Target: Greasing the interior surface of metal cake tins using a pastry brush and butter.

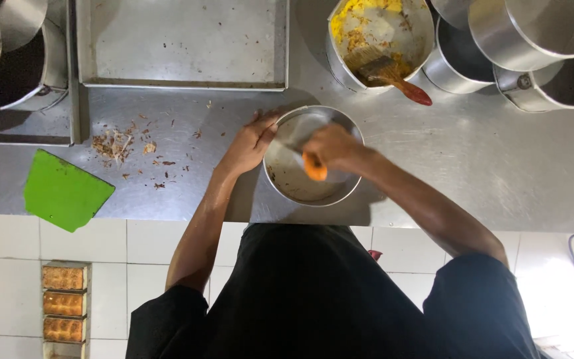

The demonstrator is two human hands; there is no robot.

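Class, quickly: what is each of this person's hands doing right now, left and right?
Left hand: open, fingers resting on the rim of the round metal tin.
Right hand: closed around an orange-handled tool inside the tin.

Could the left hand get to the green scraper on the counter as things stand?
Probably yes. The left hand rests on the rim of the round tin, and the green scraper lies flat further along the steel counter, with only loose crumbs between them.
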